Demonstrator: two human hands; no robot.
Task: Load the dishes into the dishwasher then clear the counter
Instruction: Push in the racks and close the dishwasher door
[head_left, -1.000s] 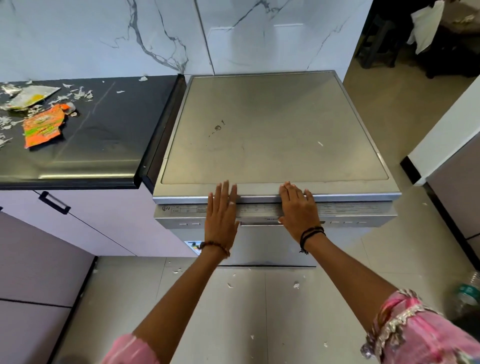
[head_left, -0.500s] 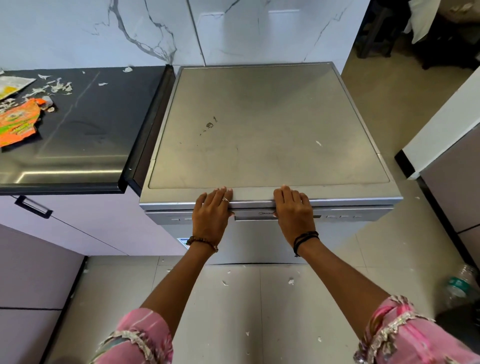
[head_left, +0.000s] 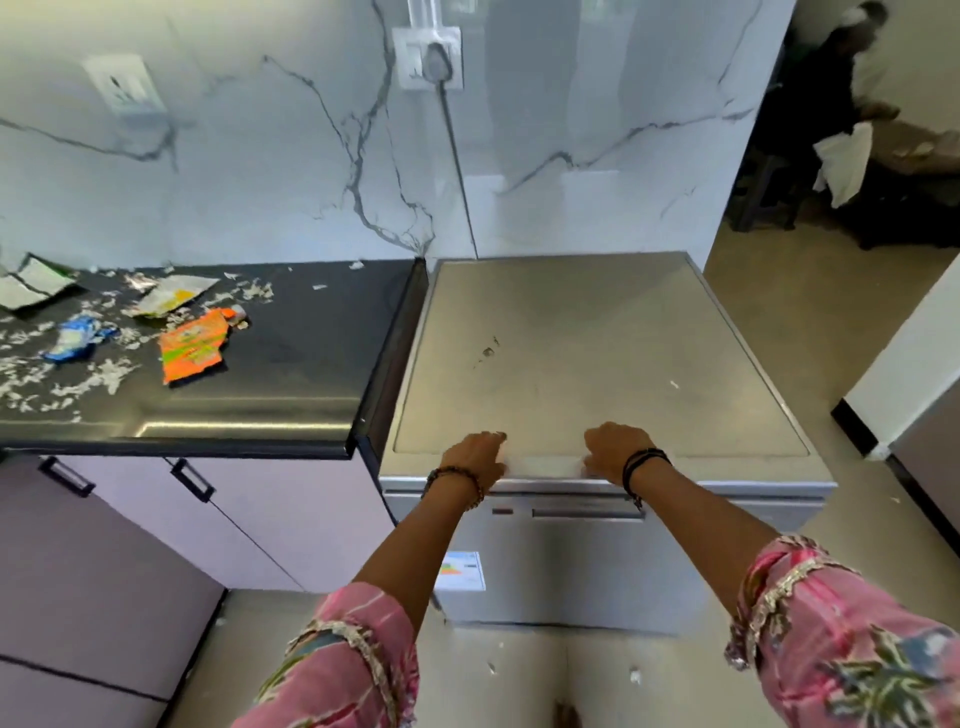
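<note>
A silver dishwasher (head_left: 597, 358) stands to the right of the black counter (head_left: 291, 364), its door (head_left: 597, 566) closed flush under the top. My left hand (head_left: 475, 457) and my right hand (head_left: 610, 452) rest on the front edge of the dishwasher's top, fingers curled, holding nothing. On the counter lie an orange wrapper (head_left: 193, 347), a blue wrapper (head_left: 75, 340), a white and yellow packet (head_left: 171, 296) and several white paper scraps. No dishes show.
Lilac cabinet doors with black handles (head_left: 192, 480) sit under the counter. A plug and cable (head_left: 436, 67) hang on the marble wall behind. Paper scraps (head_left: 634, 675) dot the floor. A person sits in the far right room (head_left: 852, 104). A white wall corner (head_left: 893, 384) stands on the right.
The dishwasher door has gone from slightly ajar to closed. Both hands moved from the door's top edge onto the appliance's top. The view lifted and pulled back, showing more counter.
</note>
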